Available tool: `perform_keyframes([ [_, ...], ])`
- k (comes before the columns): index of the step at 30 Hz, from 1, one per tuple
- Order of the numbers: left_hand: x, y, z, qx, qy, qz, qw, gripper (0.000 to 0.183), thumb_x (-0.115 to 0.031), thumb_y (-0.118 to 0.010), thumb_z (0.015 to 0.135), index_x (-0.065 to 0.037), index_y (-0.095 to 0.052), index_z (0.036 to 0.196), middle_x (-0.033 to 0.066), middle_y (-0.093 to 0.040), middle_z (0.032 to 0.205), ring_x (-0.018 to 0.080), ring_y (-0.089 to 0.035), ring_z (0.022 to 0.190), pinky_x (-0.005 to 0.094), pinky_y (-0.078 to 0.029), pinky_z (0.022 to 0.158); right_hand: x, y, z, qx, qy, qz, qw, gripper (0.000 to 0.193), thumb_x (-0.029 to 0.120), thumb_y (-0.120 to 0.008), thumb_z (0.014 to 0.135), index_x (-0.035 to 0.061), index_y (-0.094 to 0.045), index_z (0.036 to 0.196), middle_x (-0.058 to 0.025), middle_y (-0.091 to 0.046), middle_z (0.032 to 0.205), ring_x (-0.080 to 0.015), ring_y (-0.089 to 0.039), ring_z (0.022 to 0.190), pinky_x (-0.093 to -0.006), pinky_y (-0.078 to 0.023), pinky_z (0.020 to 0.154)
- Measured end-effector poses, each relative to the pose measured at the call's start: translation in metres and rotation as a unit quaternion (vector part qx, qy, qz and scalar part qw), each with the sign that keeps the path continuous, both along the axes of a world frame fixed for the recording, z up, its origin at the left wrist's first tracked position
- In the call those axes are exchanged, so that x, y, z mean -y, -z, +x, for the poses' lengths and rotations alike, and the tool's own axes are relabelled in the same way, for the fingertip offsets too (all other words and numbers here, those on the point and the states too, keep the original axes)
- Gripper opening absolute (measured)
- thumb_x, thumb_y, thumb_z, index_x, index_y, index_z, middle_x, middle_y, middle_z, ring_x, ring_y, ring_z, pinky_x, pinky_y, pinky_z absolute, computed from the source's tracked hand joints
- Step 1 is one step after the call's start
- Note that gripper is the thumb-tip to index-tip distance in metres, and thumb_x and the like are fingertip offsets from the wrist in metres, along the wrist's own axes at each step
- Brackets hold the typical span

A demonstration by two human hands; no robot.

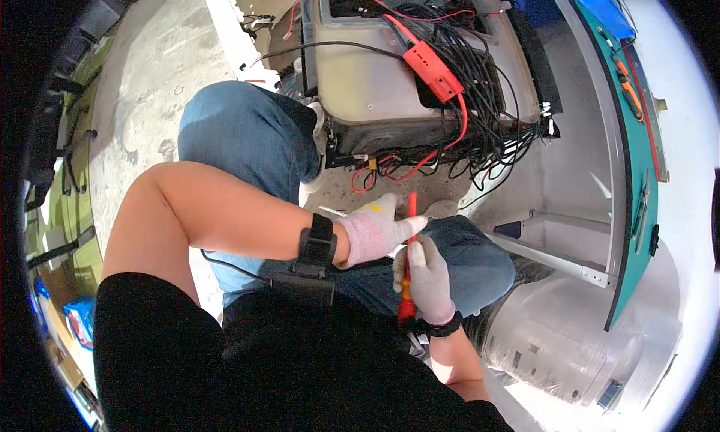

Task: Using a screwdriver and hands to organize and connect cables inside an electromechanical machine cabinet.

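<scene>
In front of my body I hold an insulated screwdriver [406, 309] with a red and yellow handle and a long red shaft pointing away from me. My right hand [430, 280], in a pale work glove, is closed around it just beyond the handle. My left hand [379, 226], gloved too, reaches across from the left with its fingers at the upper shaft; the far side of that grip is hidden. Beyond my hands stands a bulky grey-beige unit [367, 83]. A red connector block [433, 70] and a bundle of black cables [480, 79] lie on top of it.
A white metal frame [551, 256] and a teal panel [637, 177] rise at the right, with orange-handled pliers [628, 87] on the panel. A plastic-wrapped object [555, 334] lies near right. White trim [229, 38] rests on the concrete floor [142, 79]. Loose wires hang from the unit's near edge.
</scene>
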State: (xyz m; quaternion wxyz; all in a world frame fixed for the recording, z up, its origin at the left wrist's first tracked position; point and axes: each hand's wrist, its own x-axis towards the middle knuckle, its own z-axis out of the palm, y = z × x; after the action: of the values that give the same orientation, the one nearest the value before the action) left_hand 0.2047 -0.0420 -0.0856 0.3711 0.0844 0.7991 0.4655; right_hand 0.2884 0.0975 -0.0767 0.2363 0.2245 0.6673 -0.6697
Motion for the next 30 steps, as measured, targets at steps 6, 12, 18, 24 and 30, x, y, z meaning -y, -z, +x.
perform_keyframes([
  [6,0.012,0.053,-0.014,0.03,0.034,0.071,0.996,0.038,-0.037,-0.042,0.092,-0.001,-0.054,0.096,0.0112,-0.061,0.077,0.0201,-0.061,0.06,0.0299,-0.05,0.054,-0.006,0.016,0.002,0.047,-0.079,-0.004,0.996,0.033,0.023,-0.043,0.093,-0.0004,-0.043,0.117,-0.0062,-0.055,0.074,-0.0121,-0.055,0.06,-0.0241,-0.046,0.051],
  [12,0.019,0.073,-0.039,0.181,-0.129,-0.001,0.975,0.034,-0.033,-0.039,0.094,-0.002,-0.051,0.096,0.0068,-0.057,0.074,0.0157,-0.061,0.058,0.0264,-0.052,0.05,-0.029,0.022,0.025,0.081,-0.263,0.05,0.96,0.059,0.024,-0.054,0.089,0.0074,-0.025,0.138,-0.0075,-0.055,0.085,-0.0118,-0.055,0.061,-0.0272,-0.048,0.058],
  [18,0.014,0.091,-0.043,0.291,-0.133,0.103,0.942,0.025,-0.026,-0.041,0.094,-0.004,-0.045,0.104,0.0096,-0.055,0.085,0.0181,-0.063,0.066,0.027,-0.054,0.049,-0.032,0.045,0.032,0.066,-0.273,0.103,0.954,0.047,0.029,-0.057,0.087,0.0025,-0.04,0.121,-0.0064,-0.055,0.076,-0.0118,-0.052,0.055,-0.0267,-0.045,0.053],
  [24,0.013,0.112,-0.05,0.122,-0.044,-0.015,0.991,0.038,-0.033,-0.042,0.091,0.0,-0.056,0.103,0.0198,-0.061,0.096,0.0325,-0.06,0.09,0.0383,-0.049,0.079,-0.037,0.079,0.016,0.033,-0.288,0.157,0.944,0.032,0.032,-0.057,0.086,0.0026,-0.046,0.095,-0.001,-0.051,0.065,-0.0089,-0.048,0.048,-0.0234,-0.041,0.044],
  [30,0.018,0.097,-0.052,-0.074,0.179,-0.193,0.962,0.045,-0.039,-0.042,0.089,-0.001,-0.057,0.106,0.0225,-0.06,0.102,0.0379,-0.056,0.096,0.0397,-0.045,0.083,-0.027,0.105,0.019,0.044,-0.277,0.142,0.949,0.037,0.035,-0.059,0.084,0.001,-0.047,0.094,-0.0096,-0.052,0.067,-0.0165,-0.054,0.051,-0.0303,-0.044,0.049],
])
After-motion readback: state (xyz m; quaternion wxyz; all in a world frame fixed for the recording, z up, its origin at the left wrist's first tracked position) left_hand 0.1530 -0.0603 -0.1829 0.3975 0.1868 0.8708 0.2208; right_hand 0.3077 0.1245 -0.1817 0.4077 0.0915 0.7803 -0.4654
